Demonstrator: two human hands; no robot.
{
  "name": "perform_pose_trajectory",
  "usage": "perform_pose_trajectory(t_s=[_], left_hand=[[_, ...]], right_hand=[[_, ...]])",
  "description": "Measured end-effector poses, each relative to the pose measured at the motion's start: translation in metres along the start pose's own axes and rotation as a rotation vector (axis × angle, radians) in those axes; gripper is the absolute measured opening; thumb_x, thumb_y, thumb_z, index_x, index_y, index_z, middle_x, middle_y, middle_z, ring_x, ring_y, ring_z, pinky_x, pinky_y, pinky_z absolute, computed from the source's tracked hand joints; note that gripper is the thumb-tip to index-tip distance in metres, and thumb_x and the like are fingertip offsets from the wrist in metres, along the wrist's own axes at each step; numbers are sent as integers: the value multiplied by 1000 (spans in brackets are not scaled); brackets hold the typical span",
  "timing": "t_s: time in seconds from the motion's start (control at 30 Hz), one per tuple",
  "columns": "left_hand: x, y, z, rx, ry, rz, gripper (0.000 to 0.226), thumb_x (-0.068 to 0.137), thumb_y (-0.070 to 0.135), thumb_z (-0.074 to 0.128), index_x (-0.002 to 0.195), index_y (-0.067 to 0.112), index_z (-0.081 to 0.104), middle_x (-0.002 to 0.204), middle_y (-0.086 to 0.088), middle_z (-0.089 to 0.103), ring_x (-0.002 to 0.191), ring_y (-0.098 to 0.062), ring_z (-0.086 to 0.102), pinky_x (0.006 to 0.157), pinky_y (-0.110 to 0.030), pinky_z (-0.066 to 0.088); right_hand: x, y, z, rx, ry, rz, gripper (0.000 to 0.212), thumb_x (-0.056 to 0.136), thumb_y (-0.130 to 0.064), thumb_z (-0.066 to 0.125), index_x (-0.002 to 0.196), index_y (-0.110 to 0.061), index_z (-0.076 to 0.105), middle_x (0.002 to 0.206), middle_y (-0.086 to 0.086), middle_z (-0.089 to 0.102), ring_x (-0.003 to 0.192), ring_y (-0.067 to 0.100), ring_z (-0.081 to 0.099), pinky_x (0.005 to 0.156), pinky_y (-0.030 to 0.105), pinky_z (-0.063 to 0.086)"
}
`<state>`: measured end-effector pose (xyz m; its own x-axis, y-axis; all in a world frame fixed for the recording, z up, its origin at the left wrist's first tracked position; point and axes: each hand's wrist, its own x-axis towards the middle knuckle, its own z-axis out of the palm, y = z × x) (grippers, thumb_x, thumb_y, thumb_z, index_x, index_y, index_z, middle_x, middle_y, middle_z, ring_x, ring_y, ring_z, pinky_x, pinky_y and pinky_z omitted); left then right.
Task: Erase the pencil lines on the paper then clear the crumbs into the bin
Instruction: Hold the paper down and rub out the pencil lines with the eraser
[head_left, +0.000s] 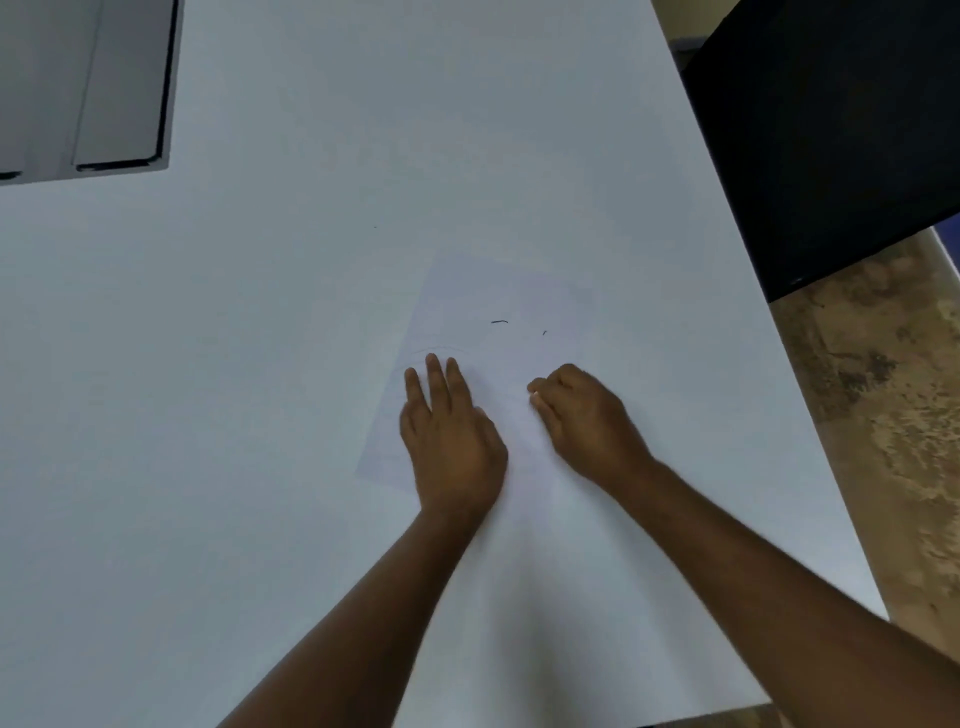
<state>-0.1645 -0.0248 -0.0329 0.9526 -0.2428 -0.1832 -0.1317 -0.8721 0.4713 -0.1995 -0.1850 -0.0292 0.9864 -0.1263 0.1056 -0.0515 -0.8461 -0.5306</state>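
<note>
On the white table (260, 415), near its right edge, the paper (498, 312) was pinned flat by the left hand (452, 441), fingers straight. The right hand (582, 415) was curled over something pale, likely an eraser (535, 399) — barely visible. Faint arcs remained by the left fingertips; dark crumbs (500, 322) lay uncleared. Erasing judged mostly done — the black bin (831, 130) was not yet used.

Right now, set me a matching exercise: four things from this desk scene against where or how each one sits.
Things:
1. left hand
2. right hand
3. dark crumb
4. black bin

States:
A. beside the table's right edge
B. flat on the paper, fingers straight
C. fingers curled, pinching something small and pale
D. lying on the sheet beyond both hands

Pairs: 1-B, 2-C, 3-D, 4-A
</note>
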Motion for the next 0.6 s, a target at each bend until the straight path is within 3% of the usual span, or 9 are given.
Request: perform_pose_trajectory(t_s=[0.17,0.33,0.4,0.6], left_hand=[[22,-65,-16,224,-6,193,66,102,38,25,160,5,25,170,-11,18,158,-34,1,124,-57,9],[17,-94,-14,303,-44,299,67,106,51,9,164,18,11,172,0,0,158,-23,-10,127,-52,-2],[17,-95,-12,309,-19,316,63,107,46,13,164,20,14,172,-2,2,159,-25,-5,126,-55,3],[16,-97,-12,343,-10,342,60,108,43,16,164,21,17,172,-3,7,159,-28,-1,126,-57,5]], right_hand=[[23,32,-26,-86,-47,-70,19,95,-14,59,105,-6,73,93,9,65,84,29,65,75,39,57],[15,-12,5,34,62,-53,30,95,-27,55,106,-6,74,92,8,68,83,21,65,82,20,45],[8,-40,30,87,13,-104,26,94,-22,57,107,-5,73,95,8,67,84,21,65,82,24,49],[7,-57,58,-31,-78,-224,19,97,-14,54,92,-3,68,84,10,58,71,25,55,62,40,52]])
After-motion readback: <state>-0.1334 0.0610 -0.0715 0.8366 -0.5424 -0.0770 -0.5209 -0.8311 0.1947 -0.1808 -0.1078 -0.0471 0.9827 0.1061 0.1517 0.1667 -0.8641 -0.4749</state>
